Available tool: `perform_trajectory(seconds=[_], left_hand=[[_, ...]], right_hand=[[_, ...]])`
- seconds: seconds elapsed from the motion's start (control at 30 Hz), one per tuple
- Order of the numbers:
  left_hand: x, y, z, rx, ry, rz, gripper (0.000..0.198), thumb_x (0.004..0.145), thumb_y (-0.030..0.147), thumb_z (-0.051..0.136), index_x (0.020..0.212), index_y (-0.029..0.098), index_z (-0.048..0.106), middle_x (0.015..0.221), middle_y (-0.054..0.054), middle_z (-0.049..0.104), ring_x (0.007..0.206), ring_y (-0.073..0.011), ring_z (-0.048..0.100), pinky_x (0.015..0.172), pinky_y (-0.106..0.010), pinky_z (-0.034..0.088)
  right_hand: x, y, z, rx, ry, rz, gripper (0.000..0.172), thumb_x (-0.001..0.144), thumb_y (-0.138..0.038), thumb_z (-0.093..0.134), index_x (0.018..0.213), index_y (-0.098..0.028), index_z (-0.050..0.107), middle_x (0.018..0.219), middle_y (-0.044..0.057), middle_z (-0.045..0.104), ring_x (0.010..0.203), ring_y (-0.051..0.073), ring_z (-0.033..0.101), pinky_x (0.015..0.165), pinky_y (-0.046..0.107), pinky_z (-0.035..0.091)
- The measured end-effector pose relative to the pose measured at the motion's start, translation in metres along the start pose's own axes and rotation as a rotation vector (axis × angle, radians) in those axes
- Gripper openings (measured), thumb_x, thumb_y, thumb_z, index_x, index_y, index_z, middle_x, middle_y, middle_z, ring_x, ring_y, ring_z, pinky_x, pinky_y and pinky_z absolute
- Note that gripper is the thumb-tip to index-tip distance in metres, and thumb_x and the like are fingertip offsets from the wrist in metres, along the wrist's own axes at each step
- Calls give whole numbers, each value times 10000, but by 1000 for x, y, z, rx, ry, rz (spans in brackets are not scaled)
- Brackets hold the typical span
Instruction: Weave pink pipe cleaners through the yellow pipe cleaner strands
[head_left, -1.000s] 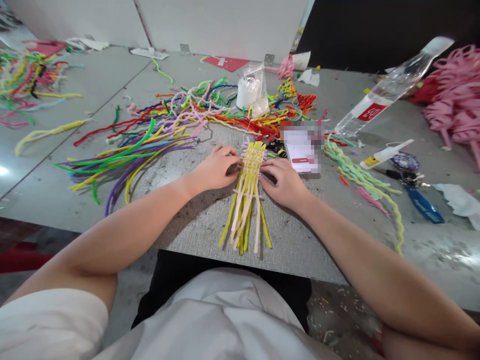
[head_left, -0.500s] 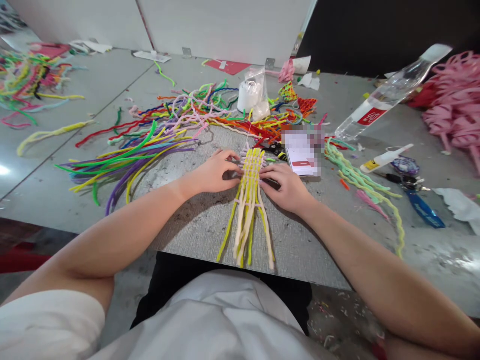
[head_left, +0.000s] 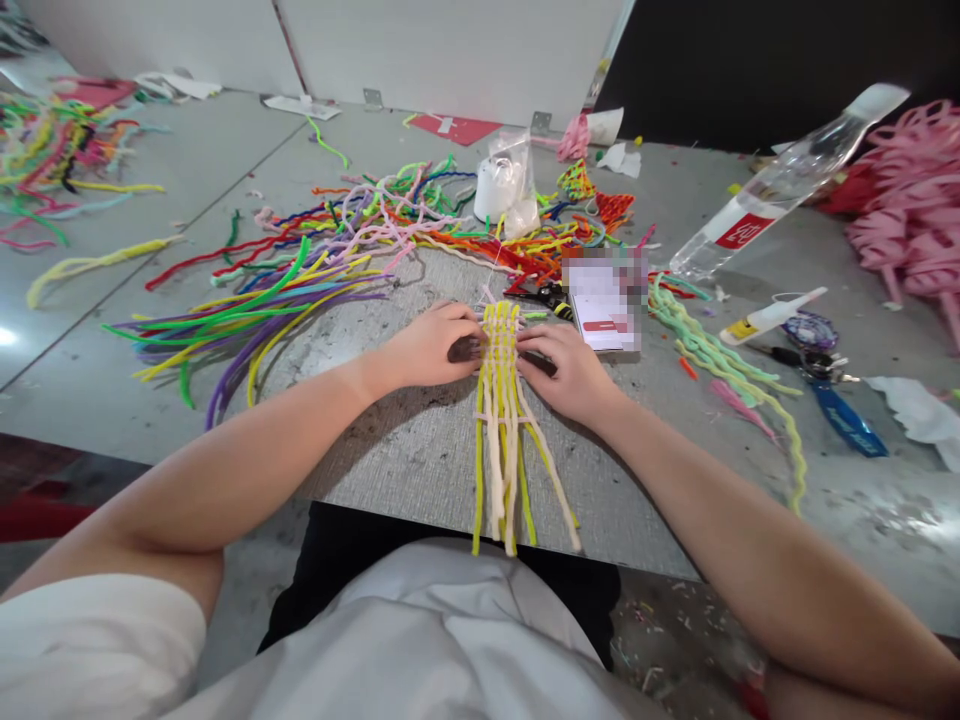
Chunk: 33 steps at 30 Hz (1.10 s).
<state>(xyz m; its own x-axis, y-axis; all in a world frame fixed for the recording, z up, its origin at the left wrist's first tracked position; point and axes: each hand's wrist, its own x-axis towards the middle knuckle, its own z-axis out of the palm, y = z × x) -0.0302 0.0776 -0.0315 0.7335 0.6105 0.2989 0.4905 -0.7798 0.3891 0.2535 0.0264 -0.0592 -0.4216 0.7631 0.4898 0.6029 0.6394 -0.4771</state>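
Note:
A woven strip of yellow and cream pipe cleaners (head_left: 502,400) lies on the grey table (head_left: 405,440) straight in front of me, its loose ends reaching past the near edge. My left hand (head_left: 433,345) pinches the woven top from the left with curled fingers. My right hand (head_left: 566,368) presses and pinches the same part from the right. Both hands touch the weave on either side.
A big pile of loose coloured pipe cleaners (head_left: 322,265) spreads behind my hands. A white spool in a plastic bag (head_left: 504,185), a blurred card (head_left: 604,305), a lying plastic bottle (head_left: 780,180), a glue tube (head_left: 772,315), keys (head_left: 821,365) and pink loops (head_left: 911,200) lie to the right.
The woven strip has slid toward me and swung so its loose ends now hang over the table's near edge. Both hands drew slightly nearer with it.

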Motion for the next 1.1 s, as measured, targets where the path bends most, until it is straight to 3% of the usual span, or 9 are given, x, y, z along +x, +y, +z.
perform_trajectory(seconds=[0.17, 0.47, 0.67, 0.73, 0.87, 0.97, 1.1], left_hand=[[-2, -2, 5, -19, 19, -14, 308, 964, 420, 803, 1174, 196, 828, 1299, -145, 776, 1242, -308, 727, 1166, -520, 548], [-1, 2, 5, -4, -13, -4, 239, 978, 354, 797, 1144, 192, 857, 1338, -155, 805, 1264, -322, 759, 1189, -537, 554], [-10, 12, -13, -5, -12, 17, 213, 1009, 352, 759, 1140, 196, 823, 1348, -140, 770, 1280, -293, 730, 1185, -479, 545], [-16, 19, -23, 17, -20, -13, 314, 1018, 494, 762, 1074, 189, 812, 1263, -149, 736, 1225, -305, 710, 1129, -470, 555], [-24, 36, -34, -38, -230, 59, 446, 941, 632, 839, 1108, 222, 780, 1163, -97, 718, 1091, -274, 716, 1005, -395, 565], [-26, 47, -29, -75, -274, 109, 343, 975, 556, 827, 1034, 222, 773, 1136, -86, 752, 1069, -261, 732, 954, -363, 559], [-28, 56, -19, -3, -329, 37, 174, 1024, 395, 765, 979, 228, 790, 983, -48, 768, 878, -215, 733, 763, -323, 526]], right_hand=[[-1, -4, -2, 6, 19, 10, 143, 1002, -318, 758, 1118, -248, 802, 1268, 130, 853, 1202, 352, 778, 1094, 612, 580], [0, -3, -2, -11, -59, -2, 211, 1021, -347, 724, 1186, -253, 815, 1317, 137, 830, 1239, 368, 749, 1128, 644, 548], [-10, -20, -20, 14, -31, -29, 160, 1024, -344, 740, 1163, -269, 768, 1331, 139, 787, 1278, 365, 724, 1131, 609, 540], [-12, -25, -30, 40, -103, -70, 38, 1006, -300, 736, 1014, -263, 739, 1187, 117, 787, 1146, 335, 731, 1043, 554, 567], [-12, -27, -45, 179, -391, -96, 88, 1023, -263, 685, 935, -264, 690, 952, 63, 756, 913, 264, 702, 832, 437, 563], [-10, -27, -50, 210, -452, -132, 69, 1035, -311, 718, 986, -262, 717, 992, 64, 753, 950, 263, 703, 861, 429, 553], [-10, -31, -45, 190, -452, -148, 128, 1053, -330, 711, 946, -259, 714, 960, 68, 755, 907, 255, 702, 829, 414, 539]])
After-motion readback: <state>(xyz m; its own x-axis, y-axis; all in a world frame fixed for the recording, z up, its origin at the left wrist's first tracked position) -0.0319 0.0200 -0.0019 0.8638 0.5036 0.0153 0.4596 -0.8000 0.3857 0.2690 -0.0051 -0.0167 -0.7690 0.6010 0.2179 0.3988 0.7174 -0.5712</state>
